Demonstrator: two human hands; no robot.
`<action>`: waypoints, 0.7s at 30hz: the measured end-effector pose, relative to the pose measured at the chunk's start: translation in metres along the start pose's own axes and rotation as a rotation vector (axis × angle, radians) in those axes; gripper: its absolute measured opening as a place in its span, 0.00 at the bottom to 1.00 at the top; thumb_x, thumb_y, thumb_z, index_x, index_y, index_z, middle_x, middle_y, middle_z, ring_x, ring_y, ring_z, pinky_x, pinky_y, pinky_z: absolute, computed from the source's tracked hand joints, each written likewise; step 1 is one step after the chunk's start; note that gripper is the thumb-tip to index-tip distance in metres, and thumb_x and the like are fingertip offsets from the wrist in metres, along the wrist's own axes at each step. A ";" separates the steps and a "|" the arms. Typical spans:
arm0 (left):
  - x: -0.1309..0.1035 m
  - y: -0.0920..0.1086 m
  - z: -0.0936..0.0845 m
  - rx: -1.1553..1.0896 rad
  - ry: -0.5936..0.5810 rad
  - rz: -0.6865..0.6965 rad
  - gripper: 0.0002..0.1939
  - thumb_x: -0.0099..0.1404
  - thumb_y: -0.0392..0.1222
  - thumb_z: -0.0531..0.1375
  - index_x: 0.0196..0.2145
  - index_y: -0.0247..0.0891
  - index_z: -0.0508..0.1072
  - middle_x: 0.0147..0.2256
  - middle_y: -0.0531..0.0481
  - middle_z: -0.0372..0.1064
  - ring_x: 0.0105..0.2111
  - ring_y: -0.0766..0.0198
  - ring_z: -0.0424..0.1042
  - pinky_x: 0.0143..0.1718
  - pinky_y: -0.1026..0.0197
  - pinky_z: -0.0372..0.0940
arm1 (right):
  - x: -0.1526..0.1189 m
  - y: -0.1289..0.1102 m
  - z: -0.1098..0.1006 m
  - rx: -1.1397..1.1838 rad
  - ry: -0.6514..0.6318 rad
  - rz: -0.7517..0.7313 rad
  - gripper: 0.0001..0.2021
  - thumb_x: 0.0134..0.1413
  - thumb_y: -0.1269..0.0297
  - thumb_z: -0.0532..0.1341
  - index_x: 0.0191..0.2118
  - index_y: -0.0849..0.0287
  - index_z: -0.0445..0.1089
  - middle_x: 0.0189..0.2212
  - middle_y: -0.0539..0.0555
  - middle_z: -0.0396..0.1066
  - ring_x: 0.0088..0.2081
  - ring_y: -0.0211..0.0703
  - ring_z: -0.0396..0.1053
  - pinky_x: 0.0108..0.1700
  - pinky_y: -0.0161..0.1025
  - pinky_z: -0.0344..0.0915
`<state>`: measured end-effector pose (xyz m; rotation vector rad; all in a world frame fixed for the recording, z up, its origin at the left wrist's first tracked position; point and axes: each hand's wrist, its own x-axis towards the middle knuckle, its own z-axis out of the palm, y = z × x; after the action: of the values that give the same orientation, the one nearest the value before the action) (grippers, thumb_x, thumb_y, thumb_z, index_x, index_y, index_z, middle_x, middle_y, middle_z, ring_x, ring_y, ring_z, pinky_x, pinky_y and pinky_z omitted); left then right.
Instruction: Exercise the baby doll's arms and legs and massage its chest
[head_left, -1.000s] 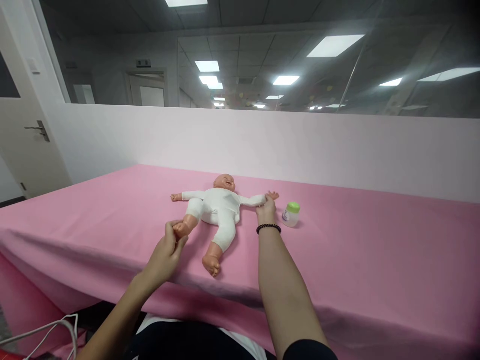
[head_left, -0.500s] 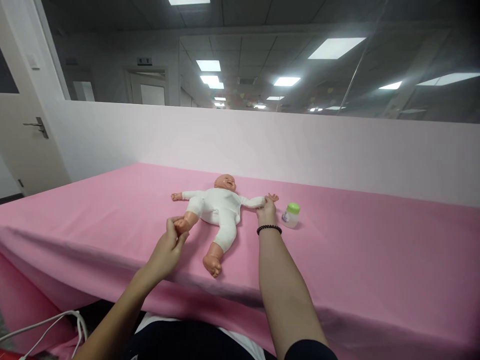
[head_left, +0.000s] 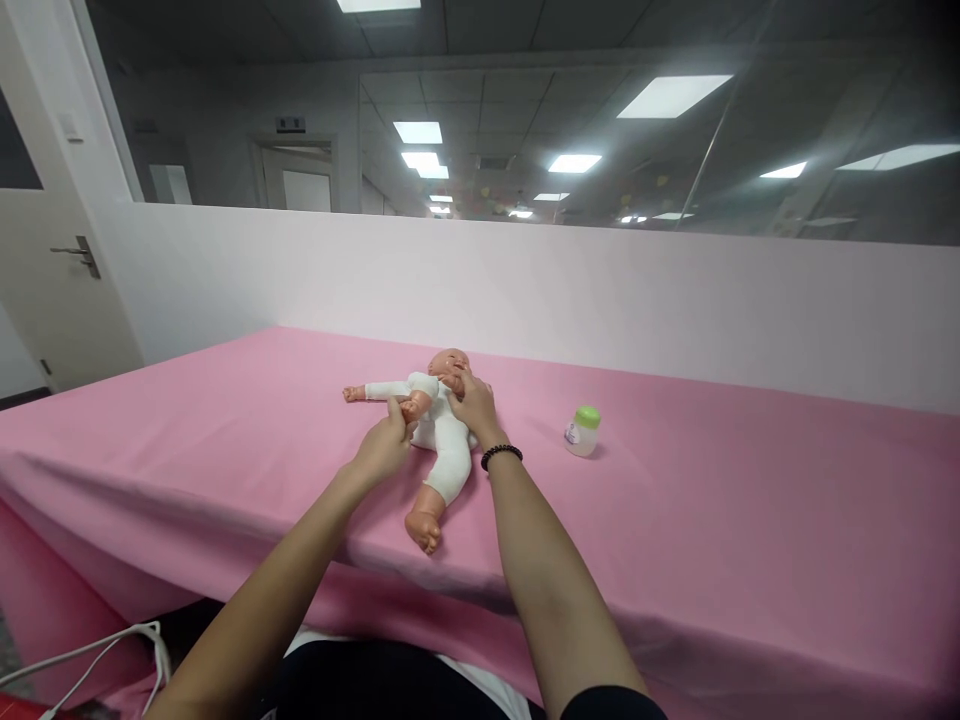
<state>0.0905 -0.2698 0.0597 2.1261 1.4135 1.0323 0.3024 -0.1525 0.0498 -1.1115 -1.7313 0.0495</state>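
The doll (head_left: 449, 440) is lying face up on the pink-covered counter (head_left: 712, 510), head toward the far edge and the straight leg's foot (head_left: 425, 527) pointing at the front edge; the left hand (head_left: 400, 415) is gripping the foot of the bent leg, which is resting up over the belly; the right hand (head_left: 465, 388) (the one wearing the dark bracelet (head_left: 502, 455)) is closing its fingers around the doll's arm on the other side, holding it folded over the chest, though part of that grip is staying out of sight.

As far as I am judging, the crossing of this one arm and opposite leg is nearly complete; foot and folded hand are sitting near each other, just apart. The rest is remaining undone: the other arm (head_left: 386, 390) is stretching toward the counter's left edge, and the second leg is lying straight, neither being held; both folded limbs are needing to be let out again, I am guessing. The jar (head_left: 583, 435) is standing upright, nearer the far edge than the front, its green lid (head_left: 588, 416) sitting on; neither hand is touching it.
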 end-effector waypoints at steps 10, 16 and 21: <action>-0.049 -0.008 -0.009 -0.153 0.143 -0.037 0.12 0.74 0.44 0.48 0.52 0.42 0.52 0.38 0.47 0.72 0.36 0.53 0.74 0.40 0.51 0.67 | 0.008 0.009 -0.009 0.421 0.481 0.288 0.16 0.56 0.65 0.60 0.51 0.54 0.66 0.57 0.55 0.75 0.57 0.45 0.74 0.62 0.46 0.66; -0.113 -0.024 -0.024 -0.103 0.109 -0.103 0.18 0.75 0.51 0.48 0.57 0.42 0.53 0.38 0.48 0.71 0.36 0.51 0.76 0.41 0.49 0.68 | 0.012 0.047 -0.024 0.527 0.780 0.661 0.19 0.54 0.69 0.60 0.52 0.58 0.61 0.58 0.60 0.73 0.59 0.43 0.73 0.67 0.44 0.64; -0.129 -0.029 -0.022 -0.039 0.125 -0.137 0.19 0.75 0.54 0.46 0.57 0.41 0.54 0.43 0.42 0.74 0.36 0.49 0.77 0.39 0.49 0.69 | 0.007 0.076 -0.027 0.471 0.813 0.865 0.19 0.55 0.72 0.53 0.53 0.58 0.60 0.62 0.64 0.66 0.65 0.44 0.68 0.64 0.42 0.69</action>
<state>0.0270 -0.3758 0.0086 1.9369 1.5602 1.1455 0.3714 -0.1163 0.0292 -1.2029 -0.4142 0.4487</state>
